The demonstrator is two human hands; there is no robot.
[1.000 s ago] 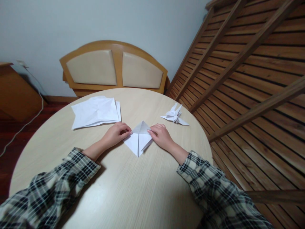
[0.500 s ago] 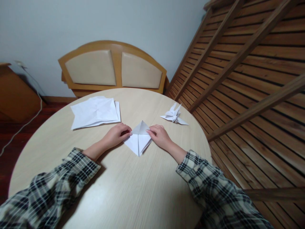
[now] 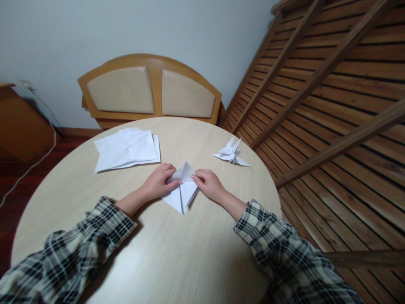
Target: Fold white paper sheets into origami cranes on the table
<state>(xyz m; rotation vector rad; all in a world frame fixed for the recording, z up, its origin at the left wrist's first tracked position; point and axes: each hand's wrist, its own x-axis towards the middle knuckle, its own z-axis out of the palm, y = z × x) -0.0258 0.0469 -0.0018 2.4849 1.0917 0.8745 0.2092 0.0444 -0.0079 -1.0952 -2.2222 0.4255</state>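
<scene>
A folded sheet of white paper (image 3: 182, 196) lies diamond-shaped on the table in front of me, its top corner pointing away and a vertical slit down its lower half. My left hand (image 3: 160, 180) pinches its left side, the thumb lying across the front near the crease. On the opposite edge, my right hand (image 3: 209, 182) grips the paper between thumb and curled fingers. Parts of both side corners are hidden behind the fingers. Beyond my right hand sits a finished-looking white paper crane (image 3: 232, 153), untouched.
Several creased white sheets (image 3: 126, 147) are stacked at the table's back left. The round wooden table (image 3: 186, 261) borders a slatted wooden panel (image 3: 332, 126) on the right. Behind it stands a padded headboard (image 3: 190, 93) against the wall. A cable (image 3: 31, 169) runs down at far left.
My left hand has shifted right, its thumb now further over the paper. The folded paper has moved slightly left and toward me, tilting a little. The crane and stack stay put.
</scene>
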